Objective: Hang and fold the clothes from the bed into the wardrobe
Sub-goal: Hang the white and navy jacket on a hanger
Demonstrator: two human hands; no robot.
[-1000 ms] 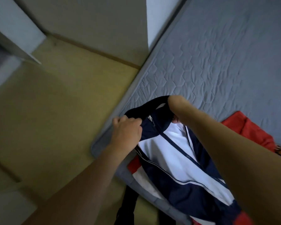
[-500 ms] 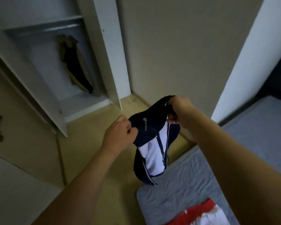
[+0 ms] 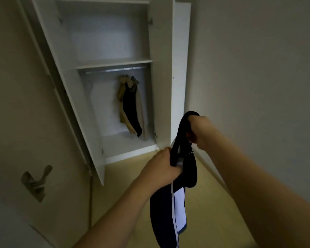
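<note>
A navy and white zip jacket (image 3: 170,210) hangs in the air between my hands, in front of the open white wardrobe (image 3: 161,72). My left hand (image 3: 161,169) grips the jacket near its collar on the lower side. My right hand (image 3: 198,130) grips the dark collar higher up and further right. The jacket's body droops down below my left wrist. Inside the wardrobe a metal rail (image 3: 115,70) runs under a shelf, with a tan garment and a dark garment (image 3: 131,106) hanging from it. The bed is out of view.
The wardrobe's left door (image 3: 73,97) stands open towards me. A room door with a lever handle (image 3: 37,181) is at the left. A plain wall (image 3: 258,77) runs along the right, and yellowish floor (image 3: 125,178) lies ahead.
The view has swung from the bed up to the wardrobe. The jacket has been lifted off the bed and carried towards the wardrobe, with both hands gripping it throughout.
</note>
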